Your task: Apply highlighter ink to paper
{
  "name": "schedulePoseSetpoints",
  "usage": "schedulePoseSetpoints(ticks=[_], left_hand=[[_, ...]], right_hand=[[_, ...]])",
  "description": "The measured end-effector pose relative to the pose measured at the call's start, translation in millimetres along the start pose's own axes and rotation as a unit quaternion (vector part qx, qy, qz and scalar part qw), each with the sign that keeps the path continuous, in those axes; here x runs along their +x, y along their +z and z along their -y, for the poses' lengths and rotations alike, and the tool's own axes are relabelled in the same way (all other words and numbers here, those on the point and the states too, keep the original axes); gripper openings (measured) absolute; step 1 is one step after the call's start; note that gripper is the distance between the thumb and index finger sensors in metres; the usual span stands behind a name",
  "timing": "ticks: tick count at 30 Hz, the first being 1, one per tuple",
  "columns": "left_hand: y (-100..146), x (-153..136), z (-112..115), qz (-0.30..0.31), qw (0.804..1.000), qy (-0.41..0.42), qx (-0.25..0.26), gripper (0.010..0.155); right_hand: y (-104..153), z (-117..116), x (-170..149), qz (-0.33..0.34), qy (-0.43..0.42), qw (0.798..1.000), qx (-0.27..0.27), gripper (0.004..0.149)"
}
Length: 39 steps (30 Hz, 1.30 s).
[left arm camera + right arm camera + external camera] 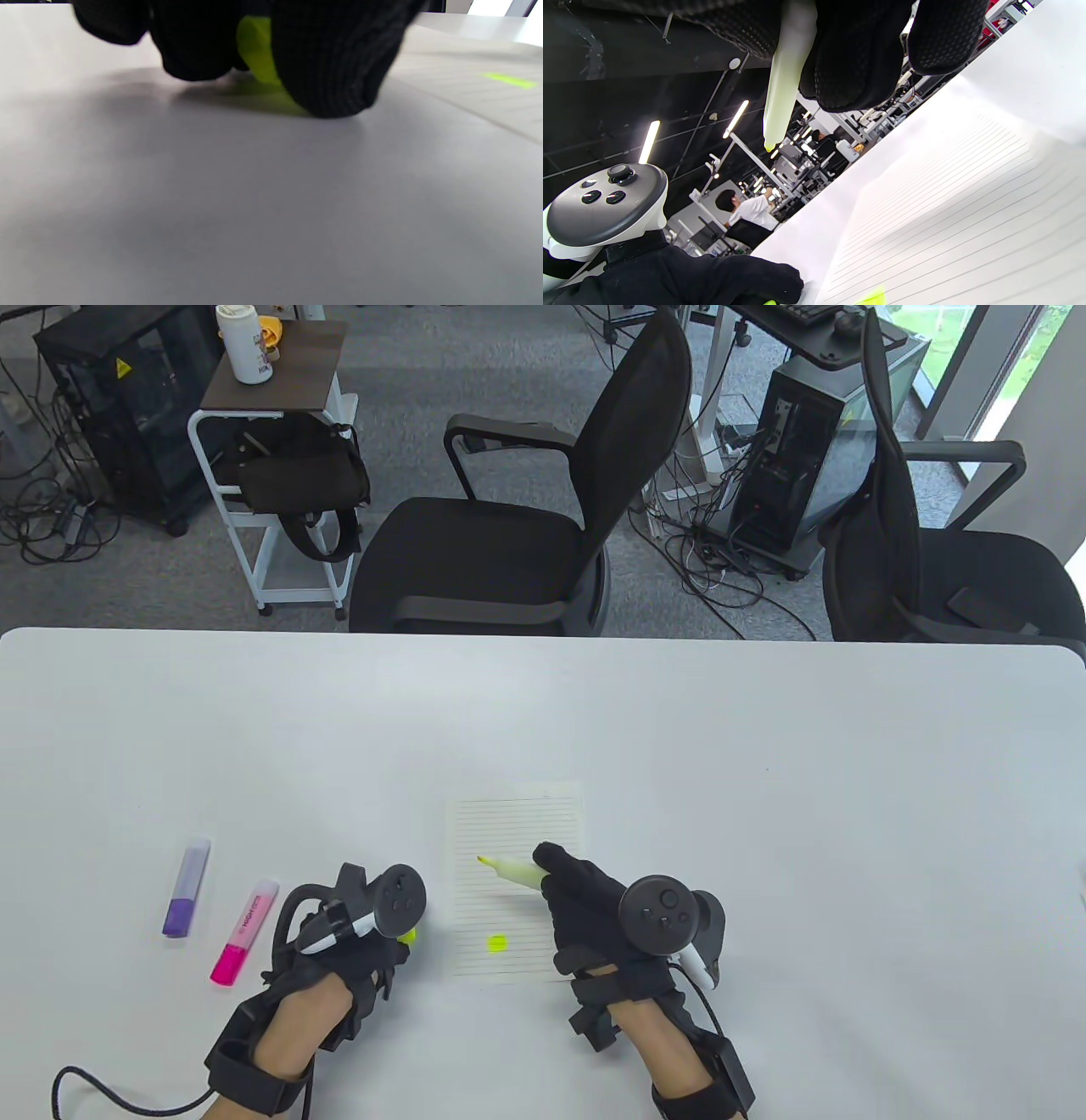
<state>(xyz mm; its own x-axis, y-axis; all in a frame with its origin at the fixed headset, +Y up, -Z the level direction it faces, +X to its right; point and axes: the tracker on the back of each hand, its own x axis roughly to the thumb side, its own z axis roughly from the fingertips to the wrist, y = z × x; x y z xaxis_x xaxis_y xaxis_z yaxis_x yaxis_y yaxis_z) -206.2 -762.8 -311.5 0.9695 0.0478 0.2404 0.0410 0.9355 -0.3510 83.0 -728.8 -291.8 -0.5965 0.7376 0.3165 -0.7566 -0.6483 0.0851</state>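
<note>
A lined sheet of paper (517, 831) lies on the white table, with a yellow-green ink spot (497, 942) near its lower edge. My right hand (556, 869) grips an uncapped yellow highlighter (513, 871), tip pointing left over the sheet. In the right wrist view the highlighter (785, 76) hangs with its tip in the air, off the paper (967, 212). My left hand (382, 946) rests on the table just left of the sheet and holds the yellow cap (410, 935). The left wrist view shows the cap (256, 51) between gloved fingers (331, 63) that touch the table.
A purple highlighter (187, 887) and a pink highlighter (244, 931), both capped, lie on the table left of my left hand. Two black office chairs (509, 534) stand beyond the table's far edge. A cable (110, 1094) trails from my left wrist.
</note>
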Motion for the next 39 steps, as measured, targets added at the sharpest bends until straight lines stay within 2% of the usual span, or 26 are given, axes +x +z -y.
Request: schedulePoseSetpoints(ticks=[2,7,15,17,19,21,22,23,25,26,27,28,30,32,36,39], left_hand=[[-0.3,-1.6,0.7,-0.001,1.0,0.01,-0.009,0.068],[-0.4,-0.9,1.1,0.003,1.0,0.003,-0.003,0.057],[1.9,-2.6,-1.3,0.014,1.0,0.013,0.009,0.056],[6.5,-7.6,-7.9,0.012,0.998,0.047,0.041,0.056],[12.1,-16.8,-15.5,0.015,0.989,0.128,0.07,0.056],[18.5,-29.5,-21.9,0.016,0.964,0.243,0.107,0.059],[20.7,-36.2,-23.2,0.023,0.942,0.312,0.119,0.068],[21.6,-40.4,-23.5,0.03,0.927,0.353,0.122,0.07],[24.5,-52.5,-21.2,0.032,0.872,0.466,0.146,0.054],[24.3,-55.4,-19.4,0.033,0.85,0.502,0.155,0.051],[23.4,-59.0,-16.3,0.034,0.814,0.557,0.158,0.049],[22.1,-61.6,-12.2,0.036,0.779,0.608,0.149,0.049],[19.8,-61.8,-6.5,0.042,0.737,0.665,0.114,0.049],[16.9,-59.7,-3.7,0.063,0.727,0.678,0.095,0.049],[15.8,-53.3,-4.2,0.074,0.736,0.667,0.09,0.048],[15.1,-47.8,-3.9,0.086,0.736,0.667,0.08,0.048]], right_hand=[[0.0,0.1,0.0,0.0,0.0,1.0,0.0,0.042],[-0.7,-1.4,-1.0,-0.002,0.001,1.0,0.01,0.042],[-1.0,-2.4,-1.0,-0.001,-0.001,1.0,0.014,0.042],[-1.6,-2.6,-0.3,0.008,-0.004,1.0,0.017,0.042],[-2.1,-2.7,1.0,0.018,-0.007,1.0,0.024,0.042],[-2.9,-3.7,2.7,0.026,-0.009,0.999,0.035,0.042],[-3.3,-4.5,3.3,0.027,-0.015,0.999,0.045,0.042],[-3.4,-5.2,3.5,0.028,-0.021,0.998,0.05,0.042],[-3.9,-7.4,4.8,0.038,-0.046,0.997,0.058,0.042],[-3.9,-7.7,5.4,0.04,-0.051,0.996,0.062,0.042],[-4.0,-8.0,6.6,0.05,-0.058,0.995,0.066,0.042],[-4.2,-8.3,8.3,0.06,-0.06,0.994,0.07,0.042],[-4.1,-8.7,11.0,0.074,-0.057,0.993,0.077,0.042],[-4.0,-10.1,12.6,0.077,-0.058,0.992,0.08,0.042],[-3.6,-11.4,13.0,0.08,-0.065,0.991,0.081,0.042],[-3.4,-11.5,13.0,0.084,-0.068,0.991,0.077,0.042]])
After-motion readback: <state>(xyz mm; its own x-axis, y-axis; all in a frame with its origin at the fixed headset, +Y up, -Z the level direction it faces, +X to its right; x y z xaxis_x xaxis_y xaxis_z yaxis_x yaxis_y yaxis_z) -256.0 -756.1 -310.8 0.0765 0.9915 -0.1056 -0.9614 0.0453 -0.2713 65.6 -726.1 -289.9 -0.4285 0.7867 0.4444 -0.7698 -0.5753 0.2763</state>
